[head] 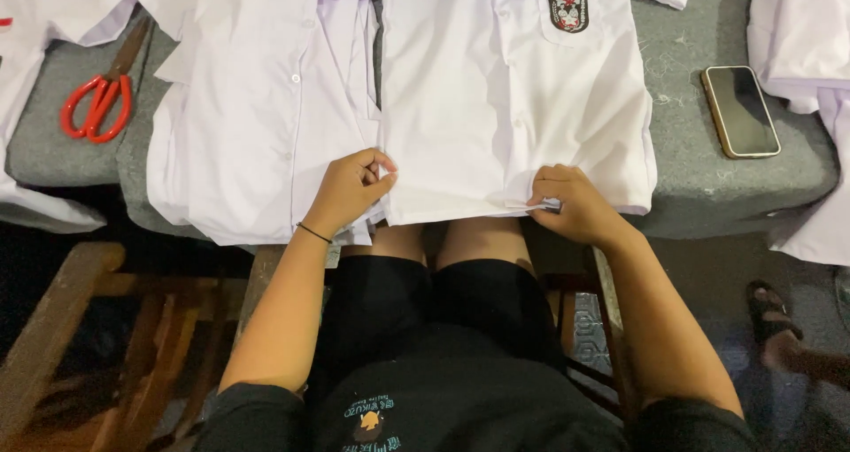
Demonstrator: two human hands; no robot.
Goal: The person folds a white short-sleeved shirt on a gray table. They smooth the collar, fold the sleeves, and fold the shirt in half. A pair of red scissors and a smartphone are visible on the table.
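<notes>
Black shorts and dark top [416, 372] fill the bottom at 6 o'clock, person seated, bare knees under the table edge

Left hand [350, 189] closed in a pinch on the bottom hem of the white shirt [505, 107], fingers curled under, thumb on top, thin black band on the wrist; forearm runs up from 7 o'clock, elbow bent out. Right hand [571, 206] also closed, pinching the same hem toward its right end, knuckles up, forearm coming in from 5 o'clock. Both grips sit at the hem's near edge, apart from each other, so the cloth between them is held taut and flat; looks like the hem is pulled straight toward the body to smooth the front

Shirt lies face up, buttoned, on the grey padded surface [699, 177], centre frame, crest patch [567, 11] on its chest pocket at 12 to 1 o'clock. Second white shirt [257, 107] lies just beside it at 10 o'clock, edges overlapping. Red-handled scissors [99, 102] at 9 o'clock, well apart from the hands. Phone [740, 111], dark screen up, at 2 o'clock on bare grey. More white cloth [806, 62] at 3 o'clock edge. Wooden bench [80, 328] at 8 o'clock; a sandalled foot [775, 324] of another person at 4 o'clock
</notes>
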